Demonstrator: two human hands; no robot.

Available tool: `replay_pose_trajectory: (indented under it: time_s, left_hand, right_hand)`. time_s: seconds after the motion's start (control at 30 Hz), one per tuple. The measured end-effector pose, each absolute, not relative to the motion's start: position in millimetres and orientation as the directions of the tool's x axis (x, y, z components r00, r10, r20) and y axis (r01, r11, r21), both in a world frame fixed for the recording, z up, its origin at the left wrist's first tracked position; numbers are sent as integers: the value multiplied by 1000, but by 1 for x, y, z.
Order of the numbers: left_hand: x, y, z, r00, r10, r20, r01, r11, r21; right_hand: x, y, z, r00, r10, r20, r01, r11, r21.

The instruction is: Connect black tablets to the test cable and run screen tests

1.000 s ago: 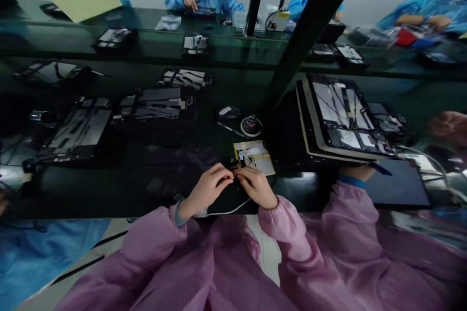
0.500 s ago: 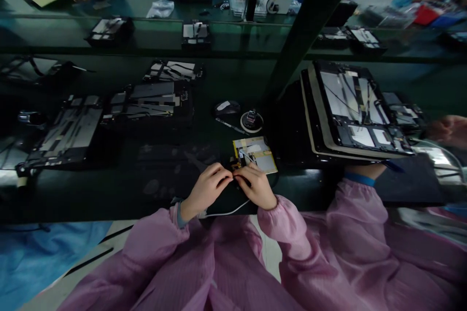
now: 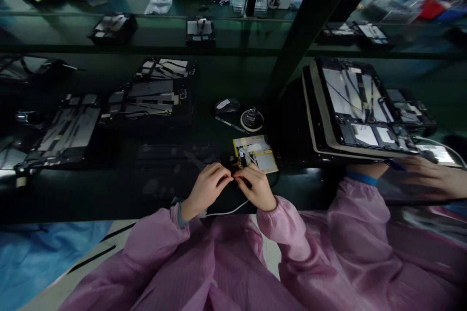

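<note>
My left hand (image 3: 209,184) and my right hand (image 3: 255,185) meet with pinched fingertips over the bench's near edge. Between them is a small dark piece, too small to name. Just beyond my right hand lies a flat battery pack (image 3: 265,159) with yellow edges and silver cells. A thin white cable (image 3: 229,212) runs below my hands, and a whitish lead crosses the pack. Behind the pack are a round puck-like item (image 3: 251,120) with a pale rim, a pen (image 3: 232,125) and a black computer mouse (image 3: 226,106).
Opened tablet-like devices (image 3: 146,97) are stacked at left, with a tall stack (image 3: 359,102) at right. A dark slanted post (image 3: 310,24) rises behind. At right, a neighbour's pink sleeve (image 3: 355,209) and blurred hand (image 3: 426,177) are close. Co-workers in blue sit across the bench.
My hands keep nearly the same pinch in the same place. The neighbour's hand at right has come nearer and lower. Across the bench, a co-worker's two hands have come together.
</note>
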State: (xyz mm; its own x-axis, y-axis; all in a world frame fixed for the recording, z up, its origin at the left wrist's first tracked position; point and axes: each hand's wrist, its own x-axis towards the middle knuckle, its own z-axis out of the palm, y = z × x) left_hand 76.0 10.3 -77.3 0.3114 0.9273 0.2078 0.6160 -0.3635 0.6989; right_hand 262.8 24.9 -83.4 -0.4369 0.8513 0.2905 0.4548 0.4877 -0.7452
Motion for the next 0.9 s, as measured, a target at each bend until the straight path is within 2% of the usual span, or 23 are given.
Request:
replay_pose_trajectory:
  time_s: [0.9]
  left_hand:
    - [79, 10, -76, 285, 928, 242, 630, -371, 682]
  right_hand:
    - [258, 23, -83, -376, 867, 329, 463, 483, -743]
